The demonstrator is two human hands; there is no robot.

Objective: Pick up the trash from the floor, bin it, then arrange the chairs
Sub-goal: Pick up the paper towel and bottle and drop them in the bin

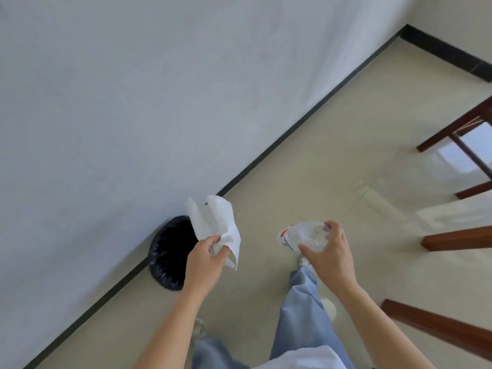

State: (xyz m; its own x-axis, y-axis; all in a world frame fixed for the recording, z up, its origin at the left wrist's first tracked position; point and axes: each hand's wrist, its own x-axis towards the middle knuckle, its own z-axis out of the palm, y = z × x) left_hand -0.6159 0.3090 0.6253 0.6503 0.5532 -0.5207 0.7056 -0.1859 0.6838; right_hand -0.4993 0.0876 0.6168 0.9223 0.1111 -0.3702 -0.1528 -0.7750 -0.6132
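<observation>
Left hand [204, 262] pinches tissue [216, 224]; right hand [332, 253] grips bottle [299, 235] — long axis apparently sideways.

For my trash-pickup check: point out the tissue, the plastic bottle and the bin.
tissue [215, 222], head view, on its spread upper sheet.
plastic bottle [304, 232], head view, on its clear body.
bin [159, 258], head view, on its black liner.

Got a crumpled white tissue [217, 230] pinched in my left hand [205, 258] mid-frame, right over the black-bagged bin [169, 255] by the wall. My right hand [328, 253] grips a clear plastic bottle [302, 235]; wooden chair legs [458, 239] on the right.
</observation>
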